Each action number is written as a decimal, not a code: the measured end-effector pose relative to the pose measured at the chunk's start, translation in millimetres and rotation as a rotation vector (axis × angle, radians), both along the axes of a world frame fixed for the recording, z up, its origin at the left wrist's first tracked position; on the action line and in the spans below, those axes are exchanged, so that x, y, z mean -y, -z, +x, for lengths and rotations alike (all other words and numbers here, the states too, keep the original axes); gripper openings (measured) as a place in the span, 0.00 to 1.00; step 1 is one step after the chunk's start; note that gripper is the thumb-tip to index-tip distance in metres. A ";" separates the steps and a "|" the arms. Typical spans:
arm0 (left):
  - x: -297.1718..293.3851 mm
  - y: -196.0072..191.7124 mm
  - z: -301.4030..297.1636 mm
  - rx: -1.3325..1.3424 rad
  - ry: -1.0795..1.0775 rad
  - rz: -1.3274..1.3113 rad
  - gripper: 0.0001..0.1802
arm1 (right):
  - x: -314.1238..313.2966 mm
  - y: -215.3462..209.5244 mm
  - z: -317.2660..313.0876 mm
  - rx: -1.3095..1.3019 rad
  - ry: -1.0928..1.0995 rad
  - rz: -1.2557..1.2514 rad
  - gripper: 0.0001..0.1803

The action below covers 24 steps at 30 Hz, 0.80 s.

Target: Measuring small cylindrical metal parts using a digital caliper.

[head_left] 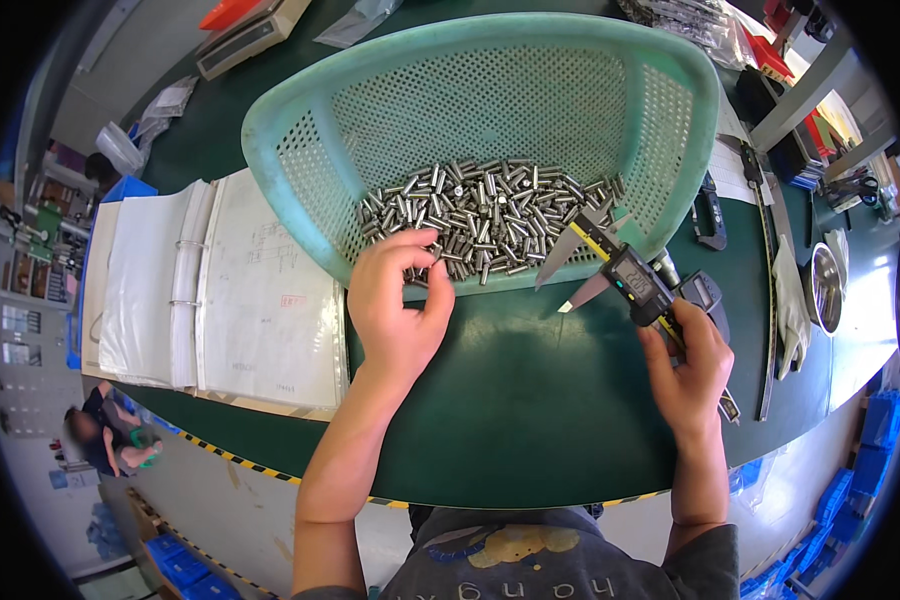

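A green perforated plastic basket [490,90] lies on the dark green table, holding a pile of several small metal cylinder pins [490,215]. My left hand [398,300] reaches over the basket's front rim, its fingertips pinching pins at the near left edge of the pile. My right hand [688,370] grips a digital caliper [625,275] by its slider body; the jaws are apart and point up-left toward the basket's right front corner, with nothing between them.
An open ring binder with drawings [220,290] lies left of the basket. A second caliper [708,215], a long steel ruler [767,300], a white glove [792,300] and a metal bowl [825,285] sit at right. The table's front edge has striped tape [240,462]. Another person [105,435] stands below left.
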<state>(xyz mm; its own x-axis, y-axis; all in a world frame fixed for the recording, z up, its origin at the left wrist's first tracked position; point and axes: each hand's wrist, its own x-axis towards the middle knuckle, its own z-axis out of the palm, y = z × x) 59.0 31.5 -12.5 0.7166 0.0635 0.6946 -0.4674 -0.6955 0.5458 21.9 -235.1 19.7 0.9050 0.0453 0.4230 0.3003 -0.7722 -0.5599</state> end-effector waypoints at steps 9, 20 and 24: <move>11.5 -8.4 -31.1 -0.213 0.314 -0.295 0.06 | -0.2 1.9 -4.6 -0.030 -0.087 0.064 0.16; 21.0 -10.2 -44.9 -0.339 0.494 -0.363 0.27 | -6.0 -5.4 -8.7 -0.115 -0.198 0.061 0.16; 21.1 -12.0 -46.3 -0.342 0.532 -0.335 0.31 | -6.9 -4.2 -8.9 -0.139 -0.219 0.021 0.16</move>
